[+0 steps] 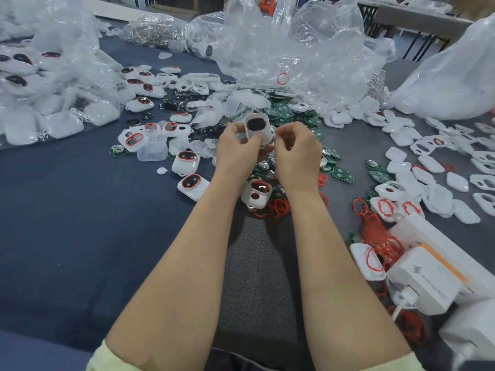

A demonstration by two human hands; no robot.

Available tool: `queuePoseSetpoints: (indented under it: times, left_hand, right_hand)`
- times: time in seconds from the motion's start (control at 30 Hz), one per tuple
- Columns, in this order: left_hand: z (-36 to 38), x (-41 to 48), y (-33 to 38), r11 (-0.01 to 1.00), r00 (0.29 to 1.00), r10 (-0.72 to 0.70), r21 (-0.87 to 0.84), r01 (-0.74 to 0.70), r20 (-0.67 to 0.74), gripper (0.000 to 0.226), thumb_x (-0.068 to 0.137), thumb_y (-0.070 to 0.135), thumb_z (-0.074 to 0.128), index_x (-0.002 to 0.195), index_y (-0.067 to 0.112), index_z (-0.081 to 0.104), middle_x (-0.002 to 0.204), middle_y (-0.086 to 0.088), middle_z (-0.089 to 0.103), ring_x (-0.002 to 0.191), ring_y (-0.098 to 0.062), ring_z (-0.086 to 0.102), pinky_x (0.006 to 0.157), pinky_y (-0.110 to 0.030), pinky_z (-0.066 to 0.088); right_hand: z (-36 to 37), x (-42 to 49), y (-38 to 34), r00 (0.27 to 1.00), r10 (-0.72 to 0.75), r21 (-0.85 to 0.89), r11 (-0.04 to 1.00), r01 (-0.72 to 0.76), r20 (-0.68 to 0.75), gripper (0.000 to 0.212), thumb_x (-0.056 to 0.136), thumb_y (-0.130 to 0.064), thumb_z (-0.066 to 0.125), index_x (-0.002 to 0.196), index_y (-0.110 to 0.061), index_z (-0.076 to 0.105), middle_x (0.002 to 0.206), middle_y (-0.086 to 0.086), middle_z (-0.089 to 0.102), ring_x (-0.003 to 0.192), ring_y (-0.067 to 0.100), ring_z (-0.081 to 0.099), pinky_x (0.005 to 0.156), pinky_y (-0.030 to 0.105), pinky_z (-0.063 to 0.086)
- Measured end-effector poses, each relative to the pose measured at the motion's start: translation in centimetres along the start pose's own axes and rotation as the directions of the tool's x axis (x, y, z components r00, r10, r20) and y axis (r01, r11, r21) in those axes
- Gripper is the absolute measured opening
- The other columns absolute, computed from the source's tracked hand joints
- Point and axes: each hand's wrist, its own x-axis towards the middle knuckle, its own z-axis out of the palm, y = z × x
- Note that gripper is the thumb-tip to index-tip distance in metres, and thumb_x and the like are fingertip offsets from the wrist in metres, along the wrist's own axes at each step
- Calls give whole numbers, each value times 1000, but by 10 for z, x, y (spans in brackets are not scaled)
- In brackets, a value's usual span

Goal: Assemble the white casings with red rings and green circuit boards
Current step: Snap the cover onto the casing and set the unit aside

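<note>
Left hand (238, 148) grips the casing (257, 125), thumb on its front face. It's held up above the desk (80, 223), dark oval window facing you. Right hand (294, 148) has its fingers curled at the casing's right edge; can't tell if it's pinching a ring or holding nothing. My read: you're at ring fit.

- Keep the left thumb off the window so the seat is exposed.
- Seat one end of the ring first, then walk it round; don't stretch it.
- Check it sits flush all round before the board goes in.

Spare rings (278, 207) lie just under your wrists, boards (284, 113) just behind the casing.
</note>
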Motion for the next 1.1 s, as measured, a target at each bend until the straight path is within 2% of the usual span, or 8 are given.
queuePoseSetpoints:
  times: [0.07, 0.17, 0.2, 0.33, 0.63, 0.77, 0.87, 1.1]
  left_hand:
    - [0, 1, 0, 1000, 1000, 1, 3, -1, 1, 17, 91, -1, 54, 88, 15, 51, 89, -10, 65, 57, -6, 67, 57, -18, 55]
    - [-1, 1, -1, 1000, 1000, -4, 8, 4, -1, 16, 91, 1, 55, 89, 17, 51, 87, -7, 65, 58, -5, 67, 58, -18, 55]
    - [-1, 0, -1, 1000, 1000, -8, 8, 8, -1, 16, 92, 1, 55, 89, 17, 51, 87, -6, 65, 58, -5, 67, 59, -18, 55]
    - [-1, 0, -1, 1000, 1000, -27, -9, 27, -13, 12, 92, 2, 54, 96, 13, 52, 87, -6, 65, 57, -3, 67, 58, -17, 55]
    - [0, 2, -2, 999, 999, -47, -11, 47, 19, 17, 92, 0, 54, 107, 6, 52, 85, -5, 66, 60, -6, 68, 67, -23, 59]
    - [-1, 3, -4, 997, 998, -67, -36, 67, -2, 16, 93, 2, 54, 109, 4, 52, 88, -8, 67, 62, -6, 68, 65, -20, 58]
    - [-1, 5, -5, 995, 995, -91, -45, 90, -31, 19, 95, 5, 53, 113, 1, 54, 94, -11, 67, 74, -12, 69, 68, -19, 57]
    - [-2, 5, -7, 998, 998, -62, 8, 61, 19, 16, 91, -7, 52, 100, 0, 63, 89, -12, 68, 79, -14, 67, 76, -19, 57]
  right_hand:
    - [0, 0, 0, 1000, -1, 10, 1000, 1, 16, 11, 87, -5, 59, 95, -6, 67, 91, 10, 67, 86, 22, 62, 84, 32, 49]
    - [-2, 0, 0, 998, 24, 64, 998, -28, 50, 11, 87, -8, 62, 94, -8, 70, 86, 2, 68, 80, 13, 62, 76, 16, 49]
    - [-3, 0, 0, 997, 40, 84, 995, -45, 63, 11, 88, -10, 62, 94, -9, 71, 84, 0, 68, 79, 11, 63, 74, 15, 49]
    - [-4, 1, 0, 990, 60, 115, 991, -75, 126, 16, 89, -13, 60, 97, -10, 73, 85, 1, 70, 84, 14, 66, 77, 24, 51]
    - [-3, 2, 2, 995, 48, 81, 995, -55, 91, 7, 88, -9, 62, 93, -10, 67, 84, -3, 63, 80, 10, 59, 75, 17, 46]
    - [-3, 3, 5, 989, 130, 178, 974, -140, 68, 5, 86, -10, 65, 86, -15, 65, 76, -6, 62, 73, 8, 58, 68, 13, 46]
    - [-4, 4, 6, 974, 205, 276, 935, -223, 92, 5, 86, -10, 66, 86, -15, 67, 75, -3, 64, 72, 10, 60, 71, 22, 51]
    - [-3, 4, 2, 979, 179, 301, 932, -199, 94, 17, 86, -10, 66, 80, -24, 60, 84, 3, 67, 75, 11, 61, 69, 24, 51]
